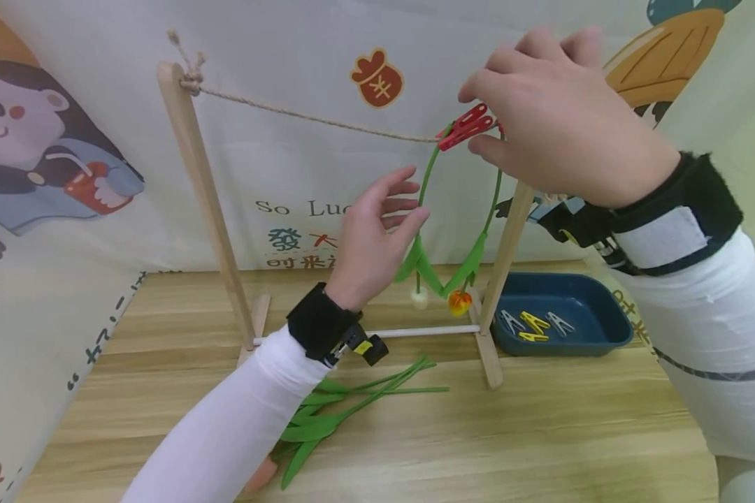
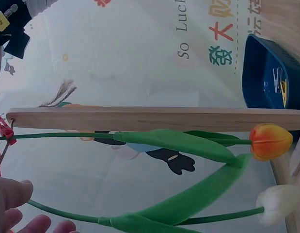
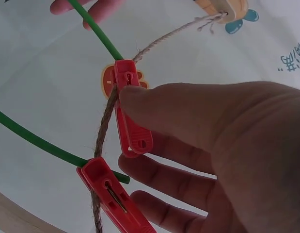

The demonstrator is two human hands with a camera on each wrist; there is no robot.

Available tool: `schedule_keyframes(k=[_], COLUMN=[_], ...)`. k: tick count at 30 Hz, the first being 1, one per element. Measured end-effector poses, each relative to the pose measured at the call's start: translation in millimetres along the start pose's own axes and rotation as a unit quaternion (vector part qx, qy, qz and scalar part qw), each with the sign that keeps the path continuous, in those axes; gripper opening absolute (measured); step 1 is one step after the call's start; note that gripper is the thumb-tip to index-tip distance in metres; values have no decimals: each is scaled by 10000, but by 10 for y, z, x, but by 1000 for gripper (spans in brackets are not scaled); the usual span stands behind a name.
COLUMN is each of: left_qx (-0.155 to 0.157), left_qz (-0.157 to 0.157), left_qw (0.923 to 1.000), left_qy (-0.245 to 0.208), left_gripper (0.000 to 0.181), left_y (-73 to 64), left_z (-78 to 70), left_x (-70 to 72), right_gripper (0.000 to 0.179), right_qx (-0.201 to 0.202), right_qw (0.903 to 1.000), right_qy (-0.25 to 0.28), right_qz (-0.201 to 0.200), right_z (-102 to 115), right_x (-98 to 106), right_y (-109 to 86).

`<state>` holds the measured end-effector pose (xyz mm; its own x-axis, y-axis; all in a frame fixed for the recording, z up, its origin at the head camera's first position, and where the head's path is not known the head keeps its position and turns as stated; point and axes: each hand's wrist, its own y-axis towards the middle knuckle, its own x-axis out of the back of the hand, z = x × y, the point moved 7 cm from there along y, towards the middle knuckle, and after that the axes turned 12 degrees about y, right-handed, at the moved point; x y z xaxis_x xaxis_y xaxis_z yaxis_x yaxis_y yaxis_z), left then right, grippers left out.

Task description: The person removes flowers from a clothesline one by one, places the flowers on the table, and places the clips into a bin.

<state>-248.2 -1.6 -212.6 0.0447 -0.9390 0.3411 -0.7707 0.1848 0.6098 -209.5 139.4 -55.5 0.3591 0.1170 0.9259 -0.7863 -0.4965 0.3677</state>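
Note:
A red clothespin (image 3: 132,116) clips the white tulip's (image 1: 419,299) green stem to a twine line (image 1: 314,117). My right hand (image 1: 566,119) is spread at that clothespin; in the right wrist view the thumb overlaps it, and whether it touches is unclear. A second red clothespin (image 3: 111,194) fixes the orange tulip's (image 2: 271,141) stem on the line closer to the right post. Both tulips hang head down. My left hand (image 1: 377,237) is raised with its fingers apart beside the white tulip's stem, not gripping it.
The line is tied to a wooden stand's left post (image 1: 204,188); the right post (image 1: 508,251) stands behind the tulips. A blue basin (image 1: 572,346) holds several white and yellow clothespins (image 1: 533,323). More green stems (image 1: 377,391) lie on the table (image 1: 478,447), partly under my left arm.

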Motion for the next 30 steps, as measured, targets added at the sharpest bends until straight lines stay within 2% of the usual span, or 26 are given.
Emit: schedule_keyframes(k=[5, 14, 23, 30], left_qx=[48, 49, -1, -9], left_qz=[-48, -199, -237, -257], left_qw=[10000, 9996, 9994, 9994], left_qy=[47, 173, 255, 230], left_gripper=[47, 36, 34, 34], left_y=[55, 57, 44, 1], left_z=[-6, -2, -6, -4], left_x=[-53, -54, -13, 24], right_gripper=[41, 27, 20, 20], right_qx=[28, 168, 512, 590], right_qw=[10000, 9998, 9974, 9949], right_qy=[-5, 42, 139, 289], right_qz=[53, -90, -486, -769], right_z=[-14, -10, -19, -39], right_x=[-32, -37, -15, 25], right_y=[25, 25, 0, -29])
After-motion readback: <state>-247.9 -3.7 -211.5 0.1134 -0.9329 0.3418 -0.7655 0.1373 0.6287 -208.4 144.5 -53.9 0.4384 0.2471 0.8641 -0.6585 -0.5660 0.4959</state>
